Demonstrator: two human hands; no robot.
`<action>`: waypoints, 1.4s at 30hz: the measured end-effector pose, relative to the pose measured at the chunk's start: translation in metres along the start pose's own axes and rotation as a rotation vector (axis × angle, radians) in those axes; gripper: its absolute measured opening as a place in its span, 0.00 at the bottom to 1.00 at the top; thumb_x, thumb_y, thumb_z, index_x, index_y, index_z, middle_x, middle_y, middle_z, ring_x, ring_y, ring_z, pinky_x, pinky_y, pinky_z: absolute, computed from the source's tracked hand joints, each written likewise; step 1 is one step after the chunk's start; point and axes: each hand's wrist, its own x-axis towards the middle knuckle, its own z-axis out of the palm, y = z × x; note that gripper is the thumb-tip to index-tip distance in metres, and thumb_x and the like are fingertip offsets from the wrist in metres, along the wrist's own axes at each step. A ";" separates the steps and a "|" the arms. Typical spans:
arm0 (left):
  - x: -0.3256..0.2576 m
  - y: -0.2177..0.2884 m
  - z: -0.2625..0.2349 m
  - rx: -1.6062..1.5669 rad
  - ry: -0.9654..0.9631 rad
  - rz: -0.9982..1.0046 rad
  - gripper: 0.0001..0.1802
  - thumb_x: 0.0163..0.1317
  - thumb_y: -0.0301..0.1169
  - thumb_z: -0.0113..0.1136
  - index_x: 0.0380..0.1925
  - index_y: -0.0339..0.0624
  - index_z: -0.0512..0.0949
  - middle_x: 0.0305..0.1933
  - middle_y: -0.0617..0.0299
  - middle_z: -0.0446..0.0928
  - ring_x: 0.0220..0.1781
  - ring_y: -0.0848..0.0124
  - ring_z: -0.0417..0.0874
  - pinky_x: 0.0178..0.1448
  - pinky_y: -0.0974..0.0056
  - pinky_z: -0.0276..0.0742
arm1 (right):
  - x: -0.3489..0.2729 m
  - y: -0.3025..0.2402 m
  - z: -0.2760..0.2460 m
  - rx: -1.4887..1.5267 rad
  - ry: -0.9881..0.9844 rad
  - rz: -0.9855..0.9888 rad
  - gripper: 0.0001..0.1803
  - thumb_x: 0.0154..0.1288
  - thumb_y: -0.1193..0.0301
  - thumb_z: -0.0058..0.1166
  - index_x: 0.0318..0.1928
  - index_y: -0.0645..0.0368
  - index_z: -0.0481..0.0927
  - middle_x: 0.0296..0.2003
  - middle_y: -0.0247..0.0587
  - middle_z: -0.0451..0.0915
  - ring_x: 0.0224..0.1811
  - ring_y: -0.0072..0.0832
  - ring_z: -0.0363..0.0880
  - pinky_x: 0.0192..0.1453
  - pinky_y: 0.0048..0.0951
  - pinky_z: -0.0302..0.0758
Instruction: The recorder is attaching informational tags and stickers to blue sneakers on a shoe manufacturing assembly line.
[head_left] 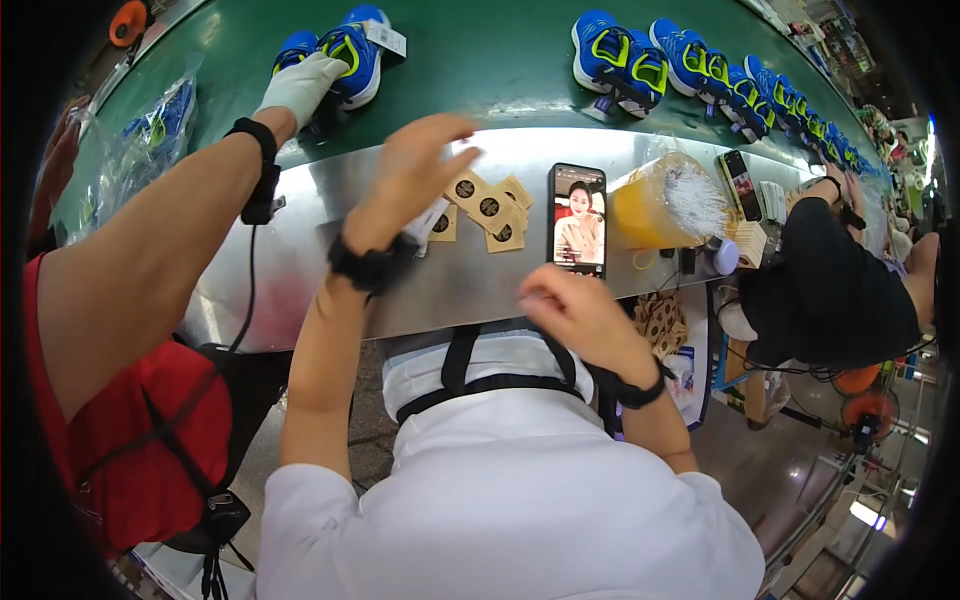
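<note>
My left hand (pixel 418 175) is raised over the steel ledge (pixel 330 185), blurred, its fingers stretched and thumb apart, with nothing visible in it. Several tan square cards (pixel 489 207) with dark round prints lie just right of it, some overlapping, beside a white slip (pixel 430 222). My right hand (pixel 580 315) hovers at the ledge's front edge, below a phone (pixel 579 220) with a lit screen. Its fingers are curled in; anything between them is hidden. Beyond the ledge, a co-worker's gloved hand (pixel 303 88) rests on a pair of blue shoes (pixel 352 62) with a white tag.
On the green belt (pixel 480 60), several blue shoes (pixel 620 62) line up toward the right. A yellow container (pixel 640 212) of white strands stands right of the phone. Bagged shoes (pixel 160 125) lie far left. Co-workers sit on both sides; a black cord (pixel 250 290) hangs at left.
</note>
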 end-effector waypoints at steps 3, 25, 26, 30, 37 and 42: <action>-0.032 -0.009 -0.037 0.157 -0.077 -0.324 0.14 0.52 0.36 0.66 0.31 0.37 0.77 0.32 0.54 0.78 0.34 0.61 0.79 0.38 0.62 0.73 | 0.026 0.012 0.032 -0.109 -0.079 -0.150 0.11 0.59 0.69 0.55 0.40 0.62 0.75 0.31 0.49 0.79 0.30 0.40 0.80 0.35 0.35 0.76; -0.085 -0.030 -0.037 -0.525 -0.023 -0.625 0.11 0.64 0.32 0.53 0.32 0.33 0.74 0.29 0.60 0.77 0.32 0.76 0.75 0.38 0.69 0.70 | 0.081 0.011 0.024 -0.304 0.361 0.051 0.12 0.60 0.65 0.54 0.32 0.63 0.81 0.20 0.45 0.78 0.22 0.33 0.77 0.28 0.30 0.70; -0.087 -0.030 -0.039 -0.528 -0.056 -0.601 0.09 0.63 0.30 0.55 0.33 0.34 0.75 0.31 0.61 0.78 0.34 0.77 0.76 0.40 0.71 0.70 | 0.079 0.009 0.024 -0.218 0.401 0.016 0.13 0.61 0.65 0.52 0.34 0.63 0.82 0.20 0.47 0.79 0.22 0.35 0.79 0.28 0.31 0.71; -0.078 0.028 -0.032 -0.918 0.060 -0.650 0.04 0.61 0.26 0.58 0.33 0.37 0.76 0.34 0.63 0.78 0.38 0.79 0.76 0.45 0.73 0.70 | 0.066 -0.004 0.020 0.104 0.371 0.041 0.13 0.63 0.66 0.54 0.37 0.64 0.83 0.22 0.38 0.80 0.22 0.22 0.75 0.27 0.24 0.68; -0.077 0.048 -0.009 -1.432 0.105 -0.769 0.07 0.57 0.21 0.61 0.36 0.35 0.75 0.37 0.61 0.79 0.40 0.78 0.78 0.48 0.72 0.72 | 0.055 -0.016 0.008 0.702 0.125 0.234 0.13 0.65 0.68 0.53 0.45 0.63 0.80 0.22 0.22 0.71 0.21 0.09 0.62 0.23 0.13 0.55; -0.072 0.059 0.001 -1.268 0.308 -0.685 0.10 0.56 0.21 0.62 0.37 0.37 0.74 0.36 0.62 0.78 0.38 0.78 0.78 0.45 0.73 0.73 | 0.048 -0.027 0.007 0.820 0.237 0.140 0.18 0.66 0.72 0.47 0.56 0.61 0.73 0.20 0.22 0.67 0.20 0.11 0.61 0.23 0.14 0.57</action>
